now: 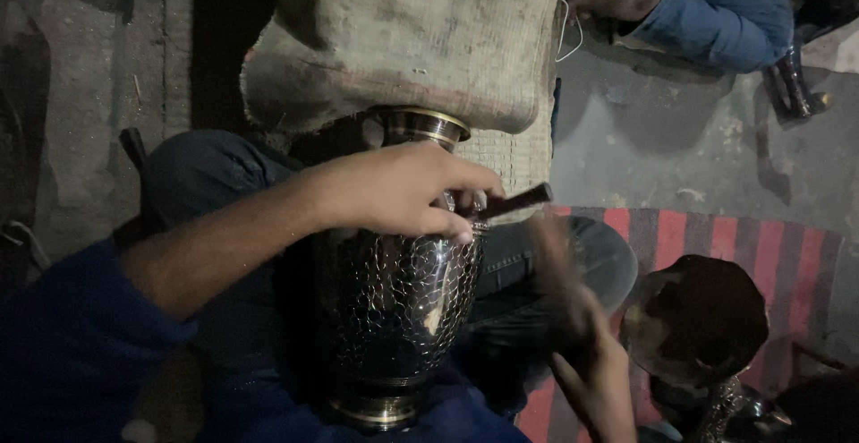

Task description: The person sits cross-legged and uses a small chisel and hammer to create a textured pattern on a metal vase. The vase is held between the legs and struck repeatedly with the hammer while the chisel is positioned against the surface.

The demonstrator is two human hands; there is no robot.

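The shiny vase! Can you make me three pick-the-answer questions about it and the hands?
1. Where does the metal vase lie?
A. across the person's lap
B. on a shelf
C. in a sink

2. What colours are the mat stripes?
A. green and white
B. red and dark
C. yellow only

3. What is the left hand doing?
A. holding a slim tool on the vase
B. lying flat on the floor
C. holding a cup

A: it rests on the legs. B: the stripes show beside the knee. A: the fingers pinch the tool.
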